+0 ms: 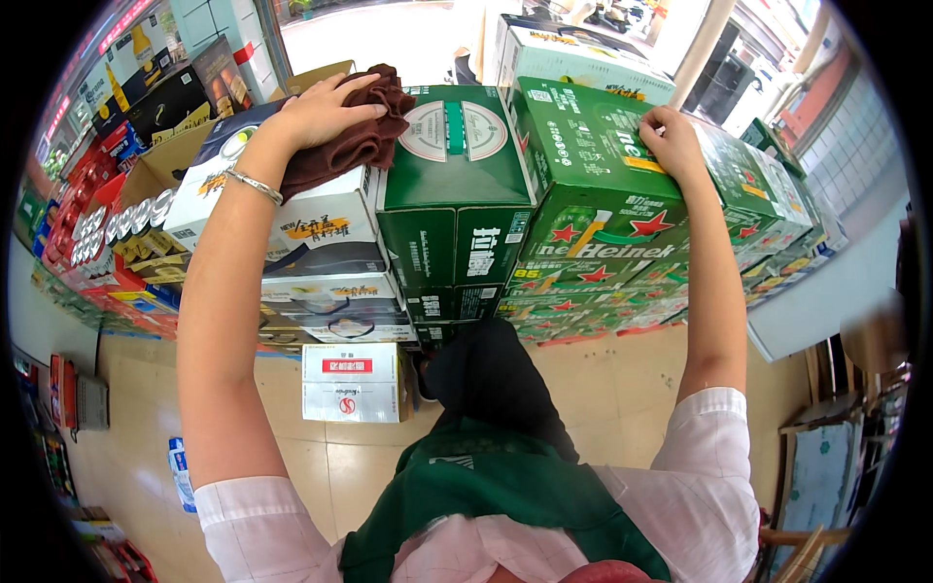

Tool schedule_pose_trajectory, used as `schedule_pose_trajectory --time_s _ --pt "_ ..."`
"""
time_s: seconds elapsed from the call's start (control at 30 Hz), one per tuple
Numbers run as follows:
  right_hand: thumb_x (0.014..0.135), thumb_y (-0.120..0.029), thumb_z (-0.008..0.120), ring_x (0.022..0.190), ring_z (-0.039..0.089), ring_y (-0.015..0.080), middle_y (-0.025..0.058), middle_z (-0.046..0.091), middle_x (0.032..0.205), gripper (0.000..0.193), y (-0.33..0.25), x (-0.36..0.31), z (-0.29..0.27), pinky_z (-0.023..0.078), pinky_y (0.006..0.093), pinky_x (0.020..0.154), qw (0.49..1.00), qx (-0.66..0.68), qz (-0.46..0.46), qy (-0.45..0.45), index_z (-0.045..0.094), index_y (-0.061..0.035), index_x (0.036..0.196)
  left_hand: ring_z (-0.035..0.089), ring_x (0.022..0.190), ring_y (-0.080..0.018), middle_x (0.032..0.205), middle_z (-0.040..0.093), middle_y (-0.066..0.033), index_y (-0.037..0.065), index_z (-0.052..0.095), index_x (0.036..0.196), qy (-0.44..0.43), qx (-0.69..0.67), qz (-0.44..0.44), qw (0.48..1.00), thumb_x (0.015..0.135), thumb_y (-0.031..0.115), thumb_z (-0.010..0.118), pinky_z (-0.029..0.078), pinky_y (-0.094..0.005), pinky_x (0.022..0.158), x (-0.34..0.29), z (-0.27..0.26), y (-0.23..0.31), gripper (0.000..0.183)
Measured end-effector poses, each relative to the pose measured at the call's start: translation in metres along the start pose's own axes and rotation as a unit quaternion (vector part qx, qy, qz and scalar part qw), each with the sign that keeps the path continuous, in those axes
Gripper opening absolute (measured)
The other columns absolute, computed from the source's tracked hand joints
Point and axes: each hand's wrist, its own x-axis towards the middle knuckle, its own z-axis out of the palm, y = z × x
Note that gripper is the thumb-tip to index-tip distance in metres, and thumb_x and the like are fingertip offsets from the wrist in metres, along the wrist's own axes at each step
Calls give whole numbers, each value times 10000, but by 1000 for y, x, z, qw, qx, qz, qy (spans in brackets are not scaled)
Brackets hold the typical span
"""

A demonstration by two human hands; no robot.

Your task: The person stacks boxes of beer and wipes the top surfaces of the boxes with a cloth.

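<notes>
My left hand [316,115] lies with fingers stretched out over a crumpled brown cloth [362,146]. The cloth is on top of a white and dark blue carton [340,216], and part of it hangs near the front edge. Beside that carton stands a dark green carton [455,175] with a round pale print. My right hand [671,141] rests, fingers curled in, on top of a bright green beer carton [583,146] with red stars. Its palm side is hidden, and nothing shows in it.
Stacked green cartons [753,180] continue to the right. On the left are open trays of cans [141,219] and red packs. A small white carton [350,382] sits on the tiled floor [389,466] by my leg. Behind the row stands another pale carton [573,58].
</notes>
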Motion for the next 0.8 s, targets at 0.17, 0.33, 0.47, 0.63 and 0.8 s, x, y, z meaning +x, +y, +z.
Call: schedule_pose_trajectory --time_s 0.17,0.33,0.47,0.63,0.8 --pt "781 -150 626 786 616 275 129 633 865 172 -6 -2 -1 493 364 743 1000 8 9 2 642 10 843 296 1394 -331 1520 298 -130 408 330 1441 13 -15 12 1000 813 691 453 224 -515 1122 13 3 -13 699" --pt "779 -151 628 783 622 275 128 643 872 174 -2 -1 -1 498 361 741 1000 5 6 2 644 11 840 341 1368 -338 1506 330 -115 350 359 1443 19 -43 0 999 777 694 496 264 -471 1120 26 7 -29 763" --pt "778 -154 634 784 627 271 128 648 860 178 0 -1 -1 500 358 740 1000 12 7 0 648 11 841 397 1333 -315 1471 388 -121 283 393 1438 29 -70 8 997 787 653 518 317 -405 1095 35 12 -46 759" --pt "777 -158 643 786 631 260 133 654 860 185 5 -1 -3 500 351 740 1000 19 11 -3 651 14 843 445 1297 -291 1422 454 -135 214 448 1408 10 -129 -11 992 827 541 548 339 -372 1075 25 0 -72 674" --pt "781 -165 646 790 633 256 134 658 862 191 3 1 -1 499 354 746 1000 15 6 -1 655 11 856 470 1277 -300 1382 497 -153 178 468 1394 61 -97 -103 988 828 532 549 341 -363 1072 6 -3 -127 673"
